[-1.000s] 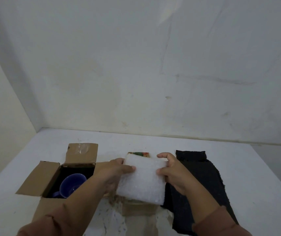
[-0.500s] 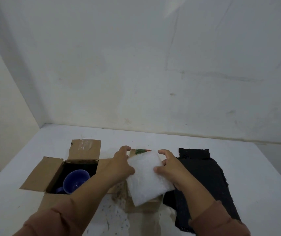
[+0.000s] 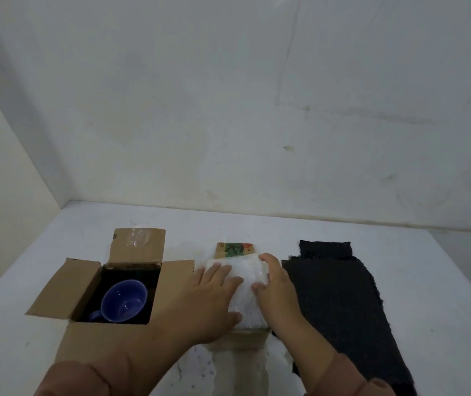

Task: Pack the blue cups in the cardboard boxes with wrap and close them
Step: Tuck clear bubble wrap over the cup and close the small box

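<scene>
A blue cup [image 3: 124,300] sits inside the open cardboard box [image 3: 65,287] on the left, its flaps spread outward. To its right stands a smaller cardboard box [image 3: 243,340] with a printed far flap. A white pad of bubble wrap [image 3: 247,270] lies over its opening. My left hand [image 3: 214,292] presses flat on the wrap's left half, fingers straight. My right hand [image 3: 278,287] grips the wrap's right edge, thumb on top and fingers curled over the far corner. What is inside the smaller box is hidden.
A black cloth [image 3: 337,304] lies on the white table [image 3: 257,227] right of the smaller box, reaching the near edge. More wrap [image 3: 200,370] lies on the table in front of the box. A wall stands close behind.
The wrap was held up above the smaller box by both hands; now it lies down on the opening. My left hand has flattened onto it.
</scene>
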A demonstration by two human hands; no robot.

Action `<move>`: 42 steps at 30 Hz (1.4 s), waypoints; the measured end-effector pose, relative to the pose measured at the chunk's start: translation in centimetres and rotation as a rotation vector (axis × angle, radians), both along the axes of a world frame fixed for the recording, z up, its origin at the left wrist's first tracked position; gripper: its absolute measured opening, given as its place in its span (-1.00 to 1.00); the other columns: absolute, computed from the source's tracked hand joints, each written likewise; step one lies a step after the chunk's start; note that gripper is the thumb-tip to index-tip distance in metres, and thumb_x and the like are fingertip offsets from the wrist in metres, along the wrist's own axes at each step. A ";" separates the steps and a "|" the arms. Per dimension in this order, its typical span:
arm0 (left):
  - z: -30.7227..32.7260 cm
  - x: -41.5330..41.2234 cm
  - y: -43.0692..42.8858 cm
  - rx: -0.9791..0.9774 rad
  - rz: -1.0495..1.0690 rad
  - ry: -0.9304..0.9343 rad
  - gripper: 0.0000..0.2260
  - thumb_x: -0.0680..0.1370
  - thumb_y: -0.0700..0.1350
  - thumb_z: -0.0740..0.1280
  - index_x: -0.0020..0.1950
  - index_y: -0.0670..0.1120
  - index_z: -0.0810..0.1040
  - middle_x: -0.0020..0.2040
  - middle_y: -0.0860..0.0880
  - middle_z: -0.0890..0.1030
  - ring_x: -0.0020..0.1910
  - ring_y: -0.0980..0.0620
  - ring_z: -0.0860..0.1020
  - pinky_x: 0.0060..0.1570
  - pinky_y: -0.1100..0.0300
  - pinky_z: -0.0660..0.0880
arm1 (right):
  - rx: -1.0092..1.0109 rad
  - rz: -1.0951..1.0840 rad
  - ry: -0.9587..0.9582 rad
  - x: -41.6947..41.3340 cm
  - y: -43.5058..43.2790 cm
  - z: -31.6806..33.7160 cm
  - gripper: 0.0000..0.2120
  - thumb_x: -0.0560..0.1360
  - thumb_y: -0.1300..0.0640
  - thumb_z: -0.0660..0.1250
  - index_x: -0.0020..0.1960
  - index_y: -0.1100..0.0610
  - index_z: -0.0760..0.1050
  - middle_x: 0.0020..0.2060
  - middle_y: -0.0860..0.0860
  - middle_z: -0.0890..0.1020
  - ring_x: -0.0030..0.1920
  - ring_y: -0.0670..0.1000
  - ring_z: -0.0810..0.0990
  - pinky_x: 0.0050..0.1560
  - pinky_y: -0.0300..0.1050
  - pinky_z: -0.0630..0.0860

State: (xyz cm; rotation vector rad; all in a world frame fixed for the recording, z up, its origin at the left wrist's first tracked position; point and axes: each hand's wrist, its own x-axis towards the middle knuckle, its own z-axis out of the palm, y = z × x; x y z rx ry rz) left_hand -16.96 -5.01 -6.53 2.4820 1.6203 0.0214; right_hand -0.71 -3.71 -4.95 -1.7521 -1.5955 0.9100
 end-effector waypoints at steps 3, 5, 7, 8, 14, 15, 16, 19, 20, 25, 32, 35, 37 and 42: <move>0.0 -0.3 0.4 -0.035 -0.037 0.085 -0.36 0.50 0.22 0.21 0.49 0.13 0.00 0.57 -0.05 -0.02 0.54 -0.05 -0.13 0.42 -0.06 -0.25 | 0.095 0.141 -0.399 -0.3 -0.6 -0.3 -0.55 0.54 0.16 0.20 0.39 -0.11 0.24 0.20 0.05 0.38 0.06 0.06 0.44 -0.01 -0.14 0.40; 0.0 -0.4 0.4 -0.026 -0.060 0.122 -0.35 0.50 0.23 0.21 0.50 0.13 0.00 0.57 -0.06 -0.02 0.54 -0.05 -0.12 0.42 -0.10 -0.24 | 0.190 0.240 -0.717 0.1 -0.5 -0.4 -0.59 0.55 0.04 0.20 0.37 -0.07 0.25 0.31 0.06 0.32 0.22 0.11 0.34 0.14 -0.02 0.31; 0.0 -0.4 0.3 -0.016 -0.079 0.137 -0.36 0.50 0.23 0.19 0.50 0.13 0.00 0.57 -0.07 -0.01 0.54 -0.06 -0.10 0.42 -0.10 -0.25 | 0.155 0.348 -0.812 0.7 0.1 0.1 -0.58 0.53 0.00 0.22 0.37 -0.01 0.26 0.48 0.06 0.11 0.37 0.14 0.17 0.24 0.09 0.21; 0.1 -0.5 0.3 -0.024 -0.087 0.127 -0.37 0.51 0.22 0.18 0.50 0.13 0.01 0.57 -0.07 -0.01 0.53 -0.06 -0.10 0.42 -0.08 -0.26 | 0.130 0.438 -0.850 1.1 0.5 0.4 -0.55 0.53 0.00 0.23 0.38 0.02 0.24 0.51 0.04 0.03 0.41 0.14 0.11 0.27 0.13 0.17; 1.8 -1.2 1.6 -0.125 -0.081 0.028 -0.45 0.51 -0.15 0.17 0.50 -0.05 0.13 0.54 -0.06 0.09 0.51 -0.03 0.03 0.43 0.10 -0.19 | -0.022 0.837 -1.094 2.1 2.8 2.2 -0.32 0.50 -0.04 0.28 0.49 0.16 0.07 0.52 0.05 0.04 0.46 0.13 0.08 0.36 0.16 0.08; 1.8 -1.4 1.7 -0.081 -0.078 0.055 -0.46 0.51 -0.15 0.20 0.49 -0.07 0.17 0.52 -0.07 0.13 0.49 -0.05 0.07 0.44 0.08 -0.14 | -0.030 0.858 -1.109 2.0 3.0 2.3 -0.29 0.48 -0.05 0.30 0.49 0.18 0.07 0.51 0.07 0.07 0.45 0.14 0.11 0.37 0.14 0.09; 1.7 -1.5 1.8 -0.024 -0.083 0.095 -0.48 0.51 -0.11 0.23 0.46 -0.08 0.21 0.49 -0.10 0.19 0.46 -0.09 0.12 0.46 0.05 -0.08 | -0.027 0.873 -1.119 1.9 3.1 2.5 -0.27 0.46 -0.06 0.33 0.48 0.20 0.10 0.50 0.10 0.11 0.43 0.14 0.15 0.36 0.12 0.12; 1.2 -1.5 2.1 0.039 -0.131 0.183 -0.51 0.49 -0.03 0.31 0.38 -0.11 0.29 0.38 -0.13 0.34 0.36 -0.10 0.28 0.45 -0.01 0.03 | 0.005 0.890 -1.155 1.7 3.3 2.7 -0.28 0.41 -0.09 0.37 0.42 0.22 0.20 0.41 0.14 0.23 0.34 0.15 0.27 0.33 0.06 0.17; 1.1 -1.4 2.3 0.039 -0.157 0.204 -0.51 0.49 -0.03 0.32 0.38 -0.12 0.30 0.37 -0.14 0.36 0.35 -0.10 0.30 0.46 -0.02 0.00 | 0.023 0.892 -1.178 1.6 3.2 2.7 -0.30 0.41 -0.10 0.37 0.40 0.22 0.24 0.39 0.15 0.26 0.33 0.15 0.28 0.34 0.06 0.15; 0.3 -1.0 2.8 0.092 -0.277 0.288 -0.57 0.49 -0.11 0.27 0.35 -0.12 0.32 0.34 -0.15 0.43 0.38 -0.10 0.32 0.41 -0.06 -0.21 | 0.169 0.885 -1.253 0.9 3.3 2.1 -0.61 0.45 -0.02 0.32 0.19 0.15 0.45 0.15 0.06 0.52 0.32 0.11 0.24 0.35 0.14 0.04; -0.2 -0.1 3.0 0.100 -0.262 0.341 -0.64 0.43 -0.22 0.23 0.22 -0.18 0.33 0.19 -0.22 0.46 0.21 -0.18 0.40 0.43 -0.18 -0.17 | 0.163 0.760 -1.121 1.2 2.2 1.2 -0.65 0.46 0.10 0.23 0.23 0.15 0.36 0.17 0.08 0.50 0.23 0.13 0.31 0.17 0.08 0.17; -0.2 0.1 3.0 0.109 -0.260 0.370 -0.58 0.43 -0.20 0.25 0.28 -0.19 0.33 0.22 -0.23 0.45 0.25 -0.20 0.40 0.41 -0.18 -0.22 | -0.056 0.824 -1.102 2.1 2.9 2.3 -0.28 0.38 -0.16 0.34 0.42 0.07 0.17 0.35 0.02 0.36 0.24 0.13 0.27 0.21 0.11 0.14; 0.1 0.1 3.1 0.077 -0.252 0.390 -0.53 0.42 -0.16 0.30 0.32 -0.18 0.31 0.26 -0.22 0.43 0.29 -0.20 0.37 0.39 -0.16 -0.26 | -0.118 0.864 -1.152 2.0 3.3 3.2 -0.10 0.29 -0.26 0.41 0.46 0.05 0.10 0.38 0.01 0.32 0.26 0.13 0.27 0.28 0.14 0.10; 1.0 0.7 3.5 -0.019 -0.263 0.457 -0.32 0.38 0.00 0.42 0.39 -0.17 0.22 0.32 -0.22 0.38 0.35 -0.19 0.30 0.42 -0.20 -0.21 | -0.029 0.791 -1.242 -0.1 2.3 2.8 -0.22 0.37 -0.08 0.42 0.42 0.16 0.13 0.28 0.09 0.42 0.24 0.13 0.39 0.34 0.16 0.06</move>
